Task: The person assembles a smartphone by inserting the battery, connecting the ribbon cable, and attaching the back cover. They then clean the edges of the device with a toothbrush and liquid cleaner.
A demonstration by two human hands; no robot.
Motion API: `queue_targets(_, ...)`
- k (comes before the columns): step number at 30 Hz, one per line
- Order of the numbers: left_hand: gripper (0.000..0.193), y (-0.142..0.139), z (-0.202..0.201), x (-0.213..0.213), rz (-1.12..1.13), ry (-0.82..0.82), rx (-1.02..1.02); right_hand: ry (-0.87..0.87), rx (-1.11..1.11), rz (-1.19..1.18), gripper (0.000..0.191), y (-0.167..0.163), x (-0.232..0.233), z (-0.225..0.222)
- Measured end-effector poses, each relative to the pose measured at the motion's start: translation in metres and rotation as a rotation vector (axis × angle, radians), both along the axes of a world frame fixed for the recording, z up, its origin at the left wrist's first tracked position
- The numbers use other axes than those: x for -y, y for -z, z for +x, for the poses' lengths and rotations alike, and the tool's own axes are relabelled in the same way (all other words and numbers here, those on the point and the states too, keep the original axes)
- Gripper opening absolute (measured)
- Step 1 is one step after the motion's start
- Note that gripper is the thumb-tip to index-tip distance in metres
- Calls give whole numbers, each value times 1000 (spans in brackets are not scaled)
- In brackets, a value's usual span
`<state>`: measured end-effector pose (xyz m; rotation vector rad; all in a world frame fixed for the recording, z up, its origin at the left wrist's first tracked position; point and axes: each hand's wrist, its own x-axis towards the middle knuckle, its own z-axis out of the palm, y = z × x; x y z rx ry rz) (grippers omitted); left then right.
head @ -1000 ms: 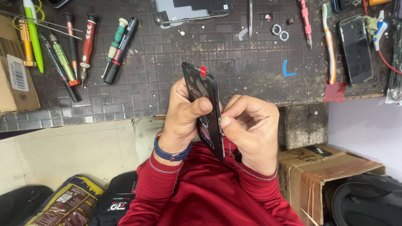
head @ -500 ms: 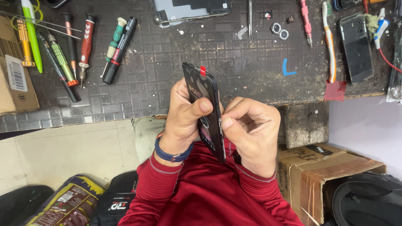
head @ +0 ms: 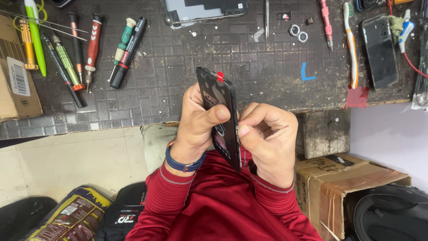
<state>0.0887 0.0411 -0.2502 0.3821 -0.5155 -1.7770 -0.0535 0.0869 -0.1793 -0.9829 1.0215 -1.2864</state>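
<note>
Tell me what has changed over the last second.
Almost nothing. Both hands keep their grip on the black phone: the left hand with its thumb across the face, the right hand pinching the edge. The tools on the dark mat lie as before.

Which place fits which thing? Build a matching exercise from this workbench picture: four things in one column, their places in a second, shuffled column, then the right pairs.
Things:
1. black phone
2. screwdrivers
3. toothbrush
4. cardboard box

Places:
A. on the floor, right of the person
B. held between left hand and right hand
C. on the bench, far left
D. on the bench, right, beside a dark phone

Pairs: 1-B, 2-C, 3-D, 4-A
</note>
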Motion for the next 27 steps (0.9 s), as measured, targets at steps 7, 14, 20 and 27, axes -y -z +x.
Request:
queue_targets(7,41,-3,0,0,-6,-7,15,8,10,-13,13,-2,-1,2)
queue_targets(14,42,-4,2,-2,-1,-1,41,1,26,-24,14,0,-2,3)
queue_targets(20,41,-1,1,-4,19,-11,19,-1,34,-29,14,3,-3,3)
queue_targets(27,38,3,1,-4,10,-8,34,4,55,-12,15,4,-3,3)
